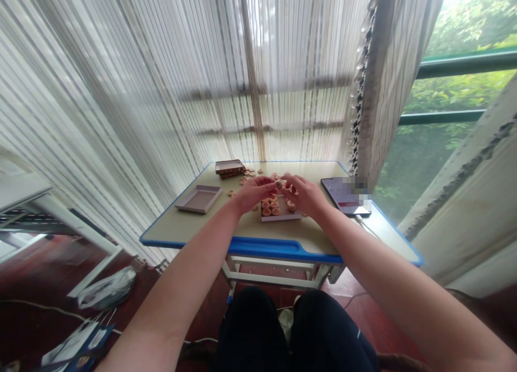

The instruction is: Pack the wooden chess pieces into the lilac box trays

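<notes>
My left hand point(257, 191) reaches over a shallow open box point(281, 217) and pinches a round wooden Chinese chess piece point(278, 184) between thumb and fingers. Its marked face is turned towards me. From the other side, my right hand point(301, 191) has its bent fingers closed at the right edge of that same piece. Below the hands, several chess pieces point(270, 206) with reddish markings stand in rows in the left part of the box. Another piece point(291, 205) lies in its right part, under my right hand. The hands hide the back of the box.
Loose chess pieces point(249, 174) lie scattered behind my hands. An empty shallow tray point(198, 199) rests at the left of the blue-edged table point(169, 233), with stacked small boxes point(230, 168) behind it. A tablet point(343, 196) with a white cable lies at the right.
</notes>
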The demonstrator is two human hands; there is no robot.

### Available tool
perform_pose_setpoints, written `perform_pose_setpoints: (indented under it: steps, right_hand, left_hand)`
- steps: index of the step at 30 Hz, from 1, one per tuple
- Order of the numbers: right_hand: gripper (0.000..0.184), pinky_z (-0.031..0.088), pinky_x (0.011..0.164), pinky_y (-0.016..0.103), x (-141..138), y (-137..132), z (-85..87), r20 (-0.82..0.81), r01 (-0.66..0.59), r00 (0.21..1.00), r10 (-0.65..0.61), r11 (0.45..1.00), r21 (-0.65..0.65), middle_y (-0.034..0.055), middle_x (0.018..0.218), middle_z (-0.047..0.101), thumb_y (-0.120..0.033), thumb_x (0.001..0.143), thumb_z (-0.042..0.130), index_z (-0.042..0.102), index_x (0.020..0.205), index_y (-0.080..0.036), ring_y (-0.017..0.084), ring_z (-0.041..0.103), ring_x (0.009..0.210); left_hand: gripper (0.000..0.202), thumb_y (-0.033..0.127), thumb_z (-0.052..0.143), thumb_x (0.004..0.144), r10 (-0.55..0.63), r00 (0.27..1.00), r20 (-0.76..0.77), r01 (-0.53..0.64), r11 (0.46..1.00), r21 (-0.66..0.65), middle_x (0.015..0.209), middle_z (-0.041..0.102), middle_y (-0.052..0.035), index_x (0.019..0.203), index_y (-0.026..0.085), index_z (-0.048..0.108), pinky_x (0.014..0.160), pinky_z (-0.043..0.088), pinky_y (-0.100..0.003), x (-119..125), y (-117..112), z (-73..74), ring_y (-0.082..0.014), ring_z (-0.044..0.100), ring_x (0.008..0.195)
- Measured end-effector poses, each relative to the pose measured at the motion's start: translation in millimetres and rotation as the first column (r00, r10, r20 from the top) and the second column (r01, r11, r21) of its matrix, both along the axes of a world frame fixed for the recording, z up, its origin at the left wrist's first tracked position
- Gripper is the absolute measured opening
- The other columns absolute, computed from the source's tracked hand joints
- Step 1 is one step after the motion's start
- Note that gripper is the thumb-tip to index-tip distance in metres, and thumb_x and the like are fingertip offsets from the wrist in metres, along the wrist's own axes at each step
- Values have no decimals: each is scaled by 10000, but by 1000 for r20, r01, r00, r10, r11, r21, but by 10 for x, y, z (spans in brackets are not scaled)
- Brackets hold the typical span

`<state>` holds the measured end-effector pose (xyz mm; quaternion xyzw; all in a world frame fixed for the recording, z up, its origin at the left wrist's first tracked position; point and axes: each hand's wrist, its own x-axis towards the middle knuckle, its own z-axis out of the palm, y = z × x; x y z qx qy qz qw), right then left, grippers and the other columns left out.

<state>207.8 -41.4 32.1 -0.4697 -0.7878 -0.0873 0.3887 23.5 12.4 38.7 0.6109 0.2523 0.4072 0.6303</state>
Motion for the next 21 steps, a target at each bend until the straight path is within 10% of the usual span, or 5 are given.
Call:
perform_pose_setpoints:
  steps: [9, 13, 16, 21]
  right_hand:
    - [322, 370, 600, 240, 50, -78, 98, 60, 124, 991, -118, 988, -96, 14, 743, 670, -467, 787, 554, 664, 998, -251, 138, 567, 635]
    - [256, 301, 499, 229, 109, -195, 212, 134, 100, 989, -63, 950, -295, -18, 610, 618, -442, 718, 618, 696, 870, -251, 106, 497, 521]
    - [226, 289, 488, 236, 111, -254, 255, 195, 101, 980, -29, 923, -371, -12, 602, 615, -416, 685, 645, 706, 826, -250, 112, 487, 516]
    - [209, 310, 492, 230, 87, -253, 219, 203, 15, 976, 76, 910, -415, -11, 609, 621, -425, 691, 636, 702, 771, -245, 112, 489, 514]
  left_hand:
    - [427, 456, 693, 674, 186, 970, -158, -164, 976, 145, 748, 660, -40, 966, 147, 653, 464, 384, -202, -21, 30, -26, -58, 500, 486]
    - [392, 513, 577, 752, 629, 771, -102, -517, 712, 474, 782, 676, -54, 866, 150, 671, 567, 424, -235, -110, 149, -70, -111, 564, 588]
    - [309, 454, 581, 761, 777, 621, -103, -520, 506, 688, 826, 683, -55, 843, 171, 672, 691, 436, -261, -172, 227, -143, -159, 600, 729]
    - [242, 382, 547, 789, 830, 543, -126, -434, 406, 804, 837, 674, -66, 836, 173, 660, 725, 430, -271, -200, 273, -201, -173, 589, 762]
